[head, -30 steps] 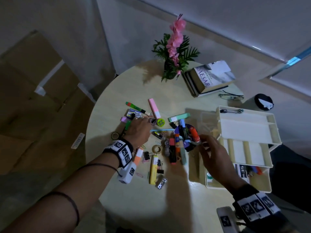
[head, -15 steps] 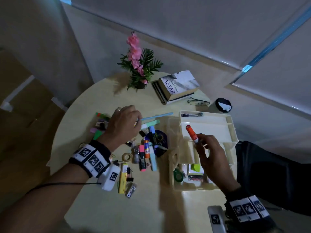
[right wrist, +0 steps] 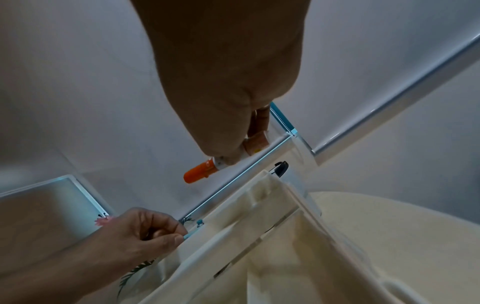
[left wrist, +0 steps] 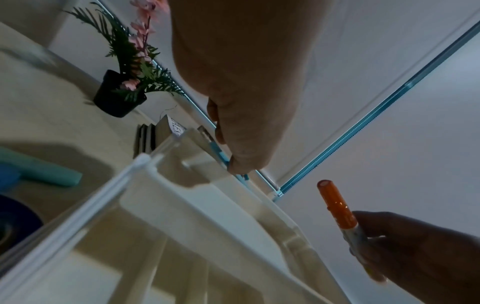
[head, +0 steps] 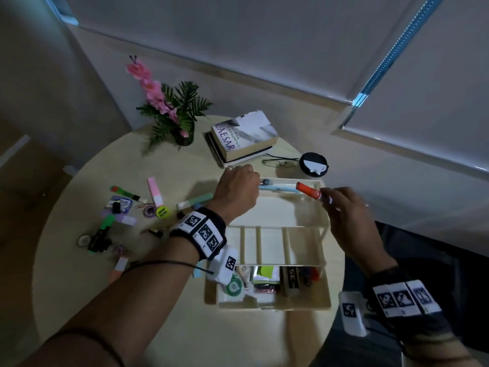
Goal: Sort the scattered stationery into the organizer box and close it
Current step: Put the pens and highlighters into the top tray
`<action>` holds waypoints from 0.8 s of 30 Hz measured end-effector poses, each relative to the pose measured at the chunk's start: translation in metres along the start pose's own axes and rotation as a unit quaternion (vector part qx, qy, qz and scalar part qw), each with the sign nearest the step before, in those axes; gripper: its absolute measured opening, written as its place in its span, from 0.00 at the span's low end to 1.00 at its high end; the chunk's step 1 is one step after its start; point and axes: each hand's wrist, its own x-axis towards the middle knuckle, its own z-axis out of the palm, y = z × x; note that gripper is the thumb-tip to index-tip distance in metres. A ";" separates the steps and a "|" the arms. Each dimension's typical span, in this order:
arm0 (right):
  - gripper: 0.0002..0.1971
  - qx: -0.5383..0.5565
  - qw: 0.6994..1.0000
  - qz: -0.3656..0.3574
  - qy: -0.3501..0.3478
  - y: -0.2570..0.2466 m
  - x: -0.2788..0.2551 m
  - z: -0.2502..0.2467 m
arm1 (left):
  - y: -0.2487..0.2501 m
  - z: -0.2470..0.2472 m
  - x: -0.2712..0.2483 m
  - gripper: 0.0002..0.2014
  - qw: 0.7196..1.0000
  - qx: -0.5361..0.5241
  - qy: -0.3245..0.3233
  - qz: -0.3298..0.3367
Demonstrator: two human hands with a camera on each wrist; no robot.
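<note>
The cream organizer box (head: 275, 305) stands open on the round table, its tiered trays fanned out. My left hand (head: 238, 188) pinches a light blue pen (head: 280, 187) at one end and lays it along the far top tray (head: 277, 210), where a dark pen lies too. The same pen (left wrist: 221, 154) shows under my left fingertips in the left wrist view. My right hand (head: 344, 207) holds an orange-capped marker (head: 308, 191) just above that tray's right end; the marker (right wrist: 201, 171) points left. Scattered stationery (head: 127, 210) lies on the table's left side.
A potted pink flower (head: 172, 112), a stack of books (head: 243, 139), glasses (head: 280, 162) and a black lidded cup (head: 313, 164) sit behind the box. The bottom compartment holds tape, sticky notes and erasers. A dark trouser leg (head: 423, 260) is at the right of the table.
Both hands left the stationery pile and travelled right to the box. The left carried the blue pen into the far tray; the right lifted the orange marker over it. The head view swung right.
</note>
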 end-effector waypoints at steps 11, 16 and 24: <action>0.14 -0.006 0.997 -0.076 -0.024 0.023 0.048 0.024 | 0.003 0.000 0.011 0.09 0.997 -0.024 -0.021 -0.072; 0.13 -0.030 0.995 -0.080 -0.045 0.027 0.065 0.033 | 0.003 -0.002 0.012 0.08 0.994 -0.051 -0.024 -0.089; 0.10 -0.017 0.995 -0.081 -0.050 0.015 0.075 0.040 | 0.004 -0.003 0.009 0.09 0.990 -0.069 -0.019 -0.119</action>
